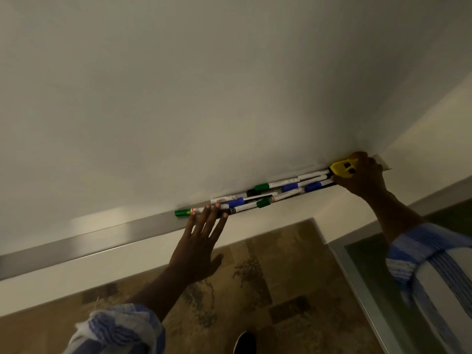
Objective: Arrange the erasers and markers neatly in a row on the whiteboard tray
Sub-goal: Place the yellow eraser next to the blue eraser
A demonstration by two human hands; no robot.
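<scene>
Several whiteboard markers point(265, 194) with green, blue and black caps lie in a loose overlapping bunch on the metal tray point(107, 235) under the whiteboard point(204, 85). One green-capped marker point(184, 212) lies at the left end of the bunch. My left hand point(200, 241) is spread flat, its fingertips resting on the left markers. At the right end of the tray, my right hand point(362, 176) grips a yellow eraser point(342, 169), which touches the marker tips.
A pale wall strip runs below the tray. Patterned brown floor point(255, 290) lies beneath, with a dark shoe point(244, 342) near the bottom. A metal-framed green glass panel point(370, 277) stands at the right. Both sleeves are blue-and-white striped.
</scene>
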